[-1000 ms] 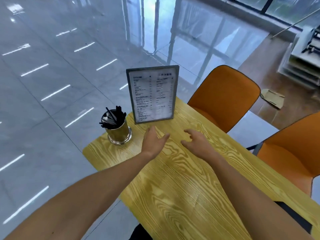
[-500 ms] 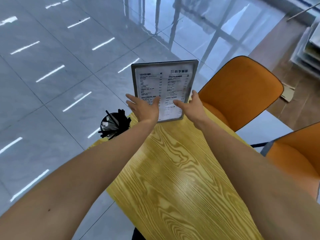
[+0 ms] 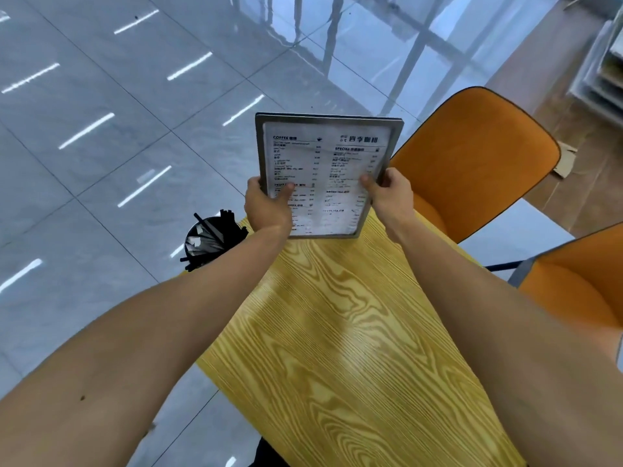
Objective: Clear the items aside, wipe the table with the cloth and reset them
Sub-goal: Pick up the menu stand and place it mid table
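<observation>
A framed menu stand (image 3: 328, 153) with a grey metal border stands at the far end of the yellow wood-grain table (image 3: 344, 348). My left hand (image 3: 268, 205) grips its left edge, thumb on the front. My right hand (image 3: 391, 193) grips its right edge the same way. A cup of black straws (image 3: 210, 239) sits at the table's far left corner, partly hidden behind my left forearm. No cloth is in view.
Two orange chairs stand on the right, one (image 3: 478, 156) by the far end and one (image 3: 580, 281) nearer. A glossy grey tiled floor (image 3: 101, 129) lies to the left and beyond the table. Shelving (image 3: 603, 69) is at the top right.
Both hands reached forward from the tabletop to the menu stand and closed on its two side edges. The camera has tilted and moved closer to the far end.
</observation>
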